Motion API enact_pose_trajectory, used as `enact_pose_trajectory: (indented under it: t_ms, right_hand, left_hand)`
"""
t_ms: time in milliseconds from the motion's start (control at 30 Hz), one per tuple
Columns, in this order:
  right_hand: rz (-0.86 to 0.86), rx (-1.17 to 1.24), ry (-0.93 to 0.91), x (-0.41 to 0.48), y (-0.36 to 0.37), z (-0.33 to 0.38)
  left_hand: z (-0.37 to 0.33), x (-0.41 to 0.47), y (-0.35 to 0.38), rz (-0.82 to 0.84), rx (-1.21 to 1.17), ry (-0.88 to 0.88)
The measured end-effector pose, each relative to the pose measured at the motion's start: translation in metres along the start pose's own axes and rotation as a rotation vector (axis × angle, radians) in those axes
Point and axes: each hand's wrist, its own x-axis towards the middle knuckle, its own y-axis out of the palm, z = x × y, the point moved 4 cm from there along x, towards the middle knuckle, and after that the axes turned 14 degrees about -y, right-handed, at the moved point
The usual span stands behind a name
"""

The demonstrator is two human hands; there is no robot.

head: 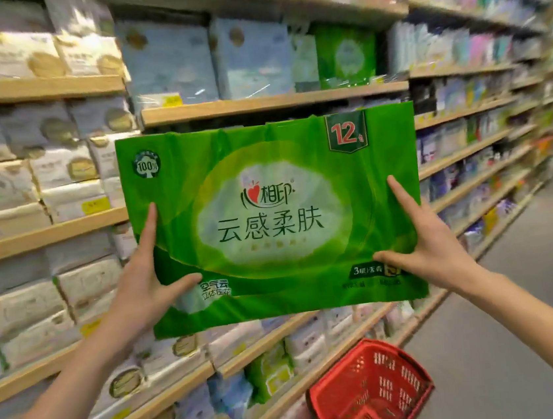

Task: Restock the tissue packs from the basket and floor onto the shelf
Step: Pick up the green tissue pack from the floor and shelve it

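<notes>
the step in hand is the placing of one pack: a large green tissue pack (274, 220), marked 12, is held up flat-faced just below and in front of the wooden shelf board (273, 102), its top edge almost level with the board's underside. it touches no shelf yet.

the grip of the left hand (139, 287) is clamped on the pack's lower left side, thumb across the front film and forefinger lying straight up along the edge. the grip of the right hand (434, 250) mirrors it on the lower right side. the remaining fingers of both are hidden behind the pack.

on top of the board stand blue tissue packs (169, 63) and, toward its right end, a matching green pack (345, 53). a dark strip shows directly beneath the board, which suggests free room in that bay. well below the board and to its right, a red basket (368, 391) sits on the floor (535, 283); it looks empty, though blur makes that uncertain.

the next move likely calls for pushing the pack forward, level, into the bay under the board. it is wide and soft, so both sides need to advance together, and the top edge must clear the board's front lip before the hold is loosened.
</notes>
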Motion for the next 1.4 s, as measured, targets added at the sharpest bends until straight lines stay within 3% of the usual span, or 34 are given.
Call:
enact_pose_trajectory:
  t_ms: [267, 500, 1133, 1400]
  right_hand:
    - [-0.09, -0.205, 0.063, 0.007, -0.145, -0.123]
    - [-0.15, -0.309, 0.106, 0.017, -0.211, -0.209]
    - [-0.334, -0.357, 0.097, 0.19, -0.202, -0.472]
    - [-0.373, -0.268, -0.021, 0.272, -0.191, -0.594]
  left_hand:
    - [-0.13, 0.076, 0.15, 0.089, -0.151, 0.174]
    - [-0.204, 0.135, 0.253, 0.102, -0.181, 0.265]
    - [-0.268, 0.4, 0.445, 0.04, -0.265, 0.409]
    - [-0.291, 0.477, 0.509, -0.146, -0.162, 0.398]
